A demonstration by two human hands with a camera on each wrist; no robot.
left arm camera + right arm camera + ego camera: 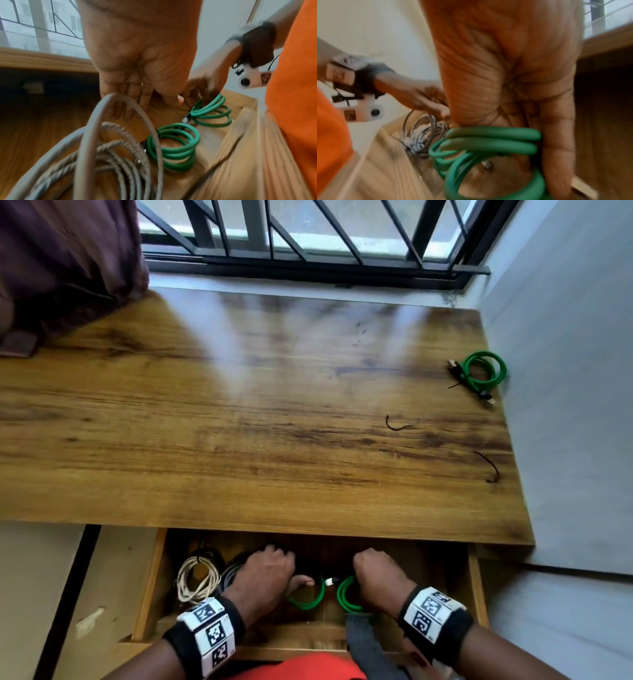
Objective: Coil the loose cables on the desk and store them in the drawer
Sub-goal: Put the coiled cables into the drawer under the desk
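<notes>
The wooden drawer [149,587] stands pulled out under the desk's front edge, and both hands are inside it. My left hand [272,571] reaches down with straight fingers [132,106] beside a grey cable coil [120,155]; its thumb is next to one green cable coil [308,601] lying on the drawer floor. My right hand [375,577] grips a second green cable coil [346,597], its fingers curled round the loops [491,140]. A third green coil [483,371] lies on the desk [239,422] at the far right.
A cream cable coil [198,580] and a dark coil [205,553] lie at the drawer's left end. Two black twist ties [397,424] [488,467] lie on the desk's right side. A curtain [61,261] hangs at the back left; a wall borders the right.
</notes>
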